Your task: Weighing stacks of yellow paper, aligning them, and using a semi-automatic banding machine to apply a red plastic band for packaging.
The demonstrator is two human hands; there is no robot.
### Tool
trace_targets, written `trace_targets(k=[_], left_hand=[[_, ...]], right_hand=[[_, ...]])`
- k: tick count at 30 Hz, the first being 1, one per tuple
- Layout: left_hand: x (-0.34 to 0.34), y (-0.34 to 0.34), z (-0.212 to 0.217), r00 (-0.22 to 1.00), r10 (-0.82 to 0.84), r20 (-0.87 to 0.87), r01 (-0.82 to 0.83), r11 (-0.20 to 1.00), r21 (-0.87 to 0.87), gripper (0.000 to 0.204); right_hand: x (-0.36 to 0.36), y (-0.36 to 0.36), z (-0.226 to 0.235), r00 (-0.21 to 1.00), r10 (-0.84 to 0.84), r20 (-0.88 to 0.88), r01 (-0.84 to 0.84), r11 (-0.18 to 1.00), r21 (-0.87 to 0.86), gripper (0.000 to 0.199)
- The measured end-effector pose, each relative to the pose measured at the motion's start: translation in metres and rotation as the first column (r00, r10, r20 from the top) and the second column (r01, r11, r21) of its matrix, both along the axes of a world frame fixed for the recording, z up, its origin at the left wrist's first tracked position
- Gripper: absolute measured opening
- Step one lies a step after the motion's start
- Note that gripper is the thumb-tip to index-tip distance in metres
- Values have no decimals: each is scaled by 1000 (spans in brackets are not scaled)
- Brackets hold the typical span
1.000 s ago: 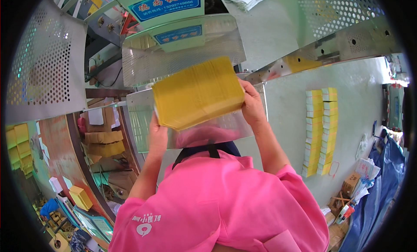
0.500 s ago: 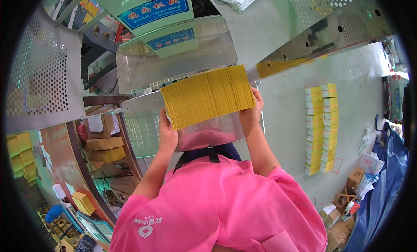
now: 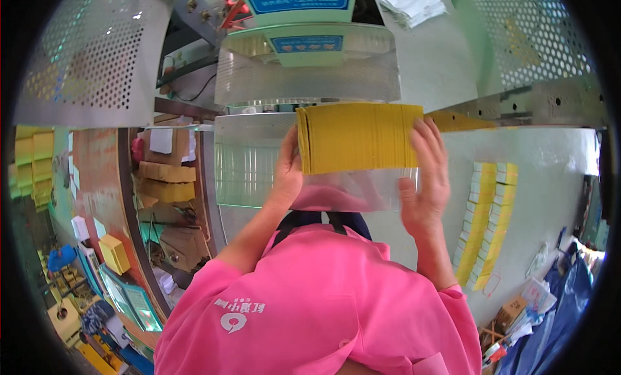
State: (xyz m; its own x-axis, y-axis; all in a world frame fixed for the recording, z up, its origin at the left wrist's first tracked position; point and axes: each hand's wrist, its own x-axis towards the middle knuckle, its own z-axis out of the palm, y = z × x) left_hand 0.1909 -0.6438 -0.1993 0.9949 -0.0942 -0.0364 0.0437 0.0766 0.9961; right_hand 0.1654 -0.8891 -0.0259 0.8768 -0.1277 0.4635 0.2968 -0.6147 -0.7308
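A long block of yellow paper sheets (image 3: 363, 139) stands on edge in front of me, over the shiny metal plate (image 3: 252, 161). Its sheets lean slightly at the left end. My left hand (image 3: 289, 168) grips that left end, with some fingers hidden by the paper. At the opposite end, my right hand (image 3: 428, 181) is open, thumb and fingers apart; its fingertips are at the paper's right edge, and whether they touch cannot be told.
Behind the paper is a machine with a metal guard (image 3: 307, 77). Perforated panels (image 3: 90, 58) flank it. Two rows of banded yellow-and-white bundles (image 3: 482, 223) lie on the floor at right. A rusty-topped table (image 3: 103, 181) stands at left, with a yellow block (image 3: 114, 253) on it.
My right hand has loosened from the block's right end and spread its fingers. The block, tilted before, now sits level. The view has swung left.
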Motion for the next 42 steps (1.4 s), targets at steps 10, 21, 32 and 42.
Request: trace_targets(k=[10,21,32,42], left_hand=[[-9,-8,-6,1000,-9,-18,9,1000,0,50],[-8,-8,13,999,-25,-33,28,995,91,48],[-1,2,12,992,-72,-100,86,986,146,50],[16,-5,26,1000,-17,-4,17,996,89,43]], right_hand=[[53,50,15,961,206,-183,-274,791,-547,72],[4,-9,-30,997,72,-27,-77,956,-284,65],[-39,-77,-104,946,-153,-286,264,876,404,41],[-28,-46,-147,868,212,-450,269,562,782,37]])
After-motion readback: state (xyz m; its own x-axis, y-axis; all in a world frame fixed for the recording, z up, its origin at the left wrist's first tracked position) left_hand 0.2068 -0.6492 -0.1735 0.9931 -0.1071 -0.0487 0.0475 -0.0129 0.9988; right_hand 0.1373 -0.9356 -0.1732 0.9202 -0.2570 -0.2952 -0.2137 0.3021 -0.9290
